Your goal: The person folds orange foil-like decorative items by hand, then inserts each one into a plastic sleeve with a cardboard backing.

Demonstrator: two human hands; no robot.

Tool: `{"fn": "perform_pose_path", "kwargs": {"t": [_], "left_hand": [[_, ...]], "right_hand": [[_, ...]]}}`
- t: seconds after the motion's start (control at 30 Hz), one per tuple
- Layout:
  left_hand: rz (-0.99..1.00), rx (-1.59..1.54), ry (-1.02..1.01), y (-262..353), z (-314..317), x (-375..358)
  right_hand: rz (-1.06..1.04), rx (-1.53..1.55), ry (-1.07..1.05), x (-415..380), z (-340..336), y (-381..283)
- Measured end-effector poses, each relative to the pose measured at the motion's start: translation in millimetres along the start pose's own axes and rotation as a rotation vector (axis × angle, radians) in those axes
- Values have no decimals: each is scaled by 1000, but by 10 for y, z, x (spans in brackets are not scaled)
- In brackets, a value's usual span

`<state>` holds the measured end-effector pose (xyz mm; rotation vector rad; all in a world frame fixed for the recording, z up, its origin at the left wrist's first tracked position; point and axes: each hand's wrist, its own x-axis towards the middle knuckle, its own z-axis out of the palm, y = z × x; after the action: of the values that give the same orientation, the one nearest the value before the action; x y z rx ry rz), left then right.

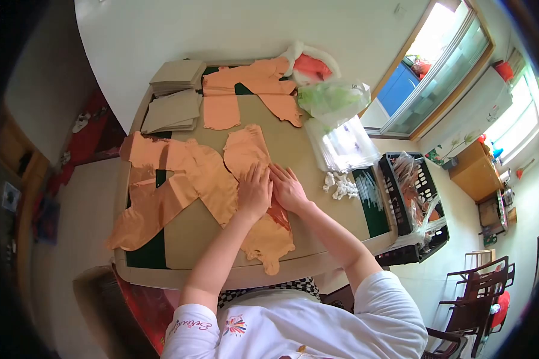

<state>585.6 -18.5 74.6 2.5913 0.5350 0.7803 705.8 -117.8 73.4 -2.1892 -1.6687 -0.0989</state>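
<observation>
A flat, uninflated copper-coloured foil balloon (pixel 247 145) lies on the table in front of me, its lower end with a scalloped tab near the front edge. My left hand (pixel 256 192) presses flat on its middle, fingers stretched forward. Close beside it, my right hand (pixel 287 189) rests with extended fingers at the balloon's right edge, the fingertips almost touching the left hand. A darker, shiny fold shows just below the hands. To the left, partly against this balloon, a larger flat foil balloon (pixel 205 170) is spread out.
Another foil balloon (pixel 223 110) lies at the back. Stacks of brown cardboard (pixel 172 111) stand back left. On the right are clear plastic bags (pixel 344 143), white crumpled pieces (pixel 341 185), clear straws (pixel 370 190) and a black crate (pixel 395 194). A red-and-white item (pixel 312 64) sits behind.
</observation>
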Motion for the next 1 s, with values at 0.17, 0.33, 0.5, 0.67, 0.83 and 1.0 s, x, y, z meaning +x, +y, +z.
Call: {"fn": "perform_pose_path", "kwargs": {"t": [0.17, 0.33, 0.5, 0.67, 0.83, 1.0], "left_hand": [[-19, 118, -170, -73, 73, -164], [9, 162, -132, -36, 40, -146], [9, 187, -148, -25, 23, -143], [-2, 207, -154, -41, 40, -146], [9, 221, -161, -59, 62, -157], [12, 217, -171, -57, 58, -143]], "right_hand": [[20, 26, 15, 26, -12, -9], [18, 1, 4, 206, 23, 159], [-120, 124, -34, -79, -170, 114], [-269, 132, -178, -738, -454, 66], [-339, 115, -277, -1170, -723, 14], [-345, 122, -300, -1304, -813, -31]]}}
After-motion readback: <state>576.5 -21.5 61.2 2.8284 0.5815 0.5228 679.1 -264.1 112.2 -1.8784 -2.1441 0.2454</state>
